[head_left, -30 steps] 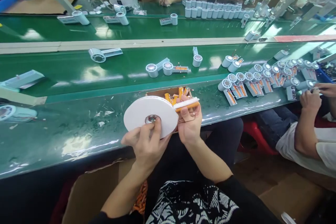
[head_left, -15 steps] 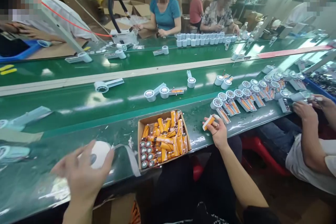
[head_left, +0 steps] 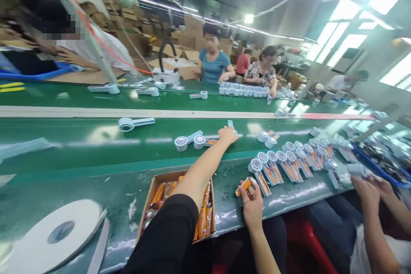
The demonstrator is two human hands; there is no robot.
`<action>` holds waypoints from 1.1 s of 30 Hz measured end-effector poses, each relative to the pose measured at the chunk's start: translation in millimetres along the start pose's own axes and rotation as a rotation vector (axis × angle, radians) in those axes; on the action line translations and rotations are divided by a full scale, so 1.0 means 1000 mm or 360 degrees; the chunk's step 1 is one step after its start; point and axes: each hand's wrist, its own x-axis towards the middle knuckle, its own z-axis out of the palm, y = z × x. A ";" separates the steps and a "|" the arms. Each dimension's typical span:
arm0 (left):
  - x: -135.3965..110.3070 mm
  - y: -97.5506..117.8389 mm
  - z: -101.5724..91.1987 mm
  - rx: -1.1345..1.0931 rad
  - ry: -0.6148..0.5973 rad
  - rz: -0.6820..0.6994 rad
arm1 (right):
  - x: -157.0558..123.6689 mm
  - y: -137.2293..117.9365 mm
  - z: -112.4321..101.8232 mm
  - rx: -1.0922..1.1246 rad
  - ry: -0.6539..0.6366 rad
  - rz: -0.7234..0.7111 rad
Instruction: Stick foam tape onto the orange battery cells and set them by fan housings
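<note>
the left hand [head_left: 227, 134] reaches across to the middle belt of the bench [head_left: 122, 197], fingers curled over a small fan housing [head_left: 230, 123]; whether they have closed on it i cannot tell. the right hand [head_left: 253, 205] sits at the near edge, pinching an orange battery cell [head_left: 244, 186] between thumb and fingertips, just right of the cardboard box [head_left: 160, 178]. the housing looks like light, stiff plastic, best taken by its round head or handle. the cell likely has a slick sleeve, so hold it mid-body.
</note>
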 end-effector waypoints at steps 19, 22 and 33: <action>-0.173 -0.331 -0.003 0.0205 -0.0128 0.0135 | 0.010 -0.001 -0.003 -0.0236 -0.0171 -0.0166; -0.160 -0.325 0.015 0.0155 -0.0129 0.0062 | 0.011 -0.008 0.002 -0.0225 -0.0087 -0.0233; -0.131 -0.339 0.004 -0.0116 -0.0048 0.0010 | 0.020 -0.095 0.178 -0.0333 -0.0964 -0.0638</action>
